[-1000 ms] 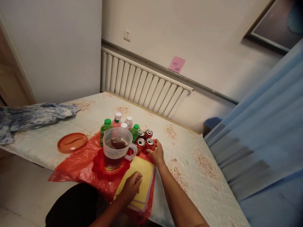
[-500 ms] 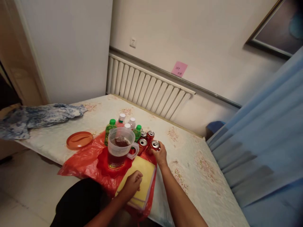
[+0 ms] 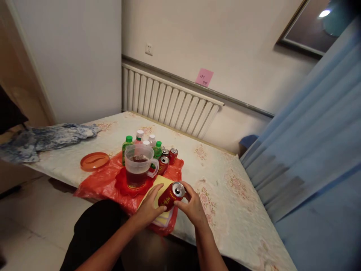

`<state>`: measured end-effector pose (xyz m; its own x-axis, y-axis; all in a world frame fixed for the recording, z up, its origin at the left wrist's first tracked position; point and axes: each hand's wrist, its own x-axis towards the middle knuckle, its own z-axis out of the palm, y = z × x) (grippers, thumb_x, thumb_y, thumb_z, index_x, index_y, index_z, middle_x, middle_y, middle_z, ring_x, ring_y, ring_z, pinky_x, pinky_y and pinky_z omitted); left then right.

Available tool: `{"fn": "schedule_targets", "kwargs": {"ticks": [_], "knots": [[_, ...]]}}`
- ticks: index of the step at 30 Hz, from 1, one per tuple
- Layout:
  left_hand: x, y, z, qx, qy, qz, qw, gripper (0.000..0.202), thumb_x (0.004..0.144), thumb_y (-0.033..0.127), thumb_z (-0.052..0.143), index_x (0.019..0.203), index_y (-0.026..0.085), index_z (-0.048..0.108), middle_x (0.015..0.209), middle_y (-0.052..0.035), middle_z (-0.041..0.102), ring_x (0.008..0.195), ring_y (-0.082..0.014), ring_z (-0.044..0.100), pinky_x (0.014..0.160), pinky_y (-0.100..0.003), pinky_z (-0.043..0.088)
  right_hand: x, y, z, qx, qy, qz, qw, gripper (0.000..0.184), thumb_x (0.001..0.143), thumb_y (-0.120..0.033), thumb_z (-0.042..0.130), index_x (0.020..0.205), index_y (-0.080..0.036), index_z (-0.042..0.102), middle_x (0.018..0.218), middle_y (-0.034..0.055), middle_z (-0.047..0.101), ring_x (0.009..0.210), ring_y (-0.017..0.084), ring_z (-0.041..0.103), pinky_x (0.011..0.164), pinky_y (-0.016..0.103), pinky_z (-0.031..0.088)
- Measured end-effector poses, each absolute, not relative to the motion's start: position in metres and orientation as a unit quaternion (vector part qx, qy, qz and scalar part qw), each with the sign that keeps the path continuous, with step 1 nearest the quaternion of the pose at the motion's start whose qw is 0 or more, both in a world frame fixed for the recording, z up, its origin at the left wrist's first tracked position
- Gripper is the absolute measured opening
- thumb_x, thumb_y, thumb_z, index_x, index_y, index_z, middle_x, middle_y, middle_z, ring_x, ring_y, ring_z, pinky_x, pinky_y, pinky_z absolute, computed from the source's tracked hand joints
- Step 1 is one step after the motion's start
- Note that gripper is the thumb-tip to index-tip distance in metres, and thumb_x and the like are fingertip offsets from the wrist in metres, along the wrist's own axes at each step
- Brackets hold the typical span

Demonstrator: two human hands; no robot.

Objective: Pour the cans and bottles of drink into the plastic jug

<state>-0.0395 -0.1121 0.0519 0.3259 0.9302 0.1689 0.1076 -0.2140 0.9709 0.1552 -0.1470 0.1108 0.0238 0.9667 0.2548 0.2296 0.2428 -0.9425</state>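
A red drink can [image 3: 170, 196] with yellow lettering is tilted above the yellow cloths or pads [image 3: 163, 181], its opened top facing up and right. My right hand [image 3: 194, 206] grips its right side, thumb in front and fingers behind. From the left, my left hand [image 3: 149, 206] cups the can's lower part, its thumb touching the front. Left of the hands, a clear plastic jug [image 3: 135, 174] of dark brown liquid stands on a red scalloped plate [image 3: 120, 184]. Behind it are several bottles [image 3: 128, 150] and red cans [image 3: 163, 165].
Red plastic sheeting [image 3: 91, 184] lies under these things on a flower-patterned tabletop [image 3: 222, 210]. An orange round lid [image 3: 94, 161] and a bunched blue-grey cloth [image 3: 59, 137] are at the left. A radiator [image 3: 169, 99] runs along the wall; a blue curtain [image 3: 293, 143] hangs at the right.
My right hand has lifted the can from the group and brought it nearer to me. My left hand has opened from its curled pose and come round the can. The view has shifted slightly.
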Motion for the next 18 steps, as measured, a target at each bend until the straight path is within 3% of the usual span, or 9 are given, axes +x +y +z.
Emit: {"fn": "schedule_targets", "kwargs": {"ticks": [7,18], "knots": [[-0.043,-0.142,0.075,0.676,0.314,0.342,0.572,0.078,0.067,0.022,0.071,0.140,0.020,0.045,0.139,-0.0100,0.056,0.127,-0.0298,0.051,0.110,-0.043,0.037,0.151,-0.182,0.125,-0.479,-0.600,0.398,0.501,0.069,0.064,-0.013,0.079,0.129,-0.025,0.060,0.134,0.0063,0.061,0.124,0.027,0.057,0.109,0.043,0.044],[-0.033,-0.164,0.072,0.645,0.338,0.381,0.570,0.081,0.062,0.020,0.076,0.137,0.019,0.046,0.140,-0.0126,0.053,0.127,-0.0321,0.050,0.105,-0.043,0.043,0.154,-0.206,0.122,-0.422,-0.597,0.433,0.527,0.059,0.070,-0.021,0.080,0.126,-0.026,0.063,0.133,0.0062,0.062,0.127,0.027,0.056,0.111,0.044,0.040]]}}
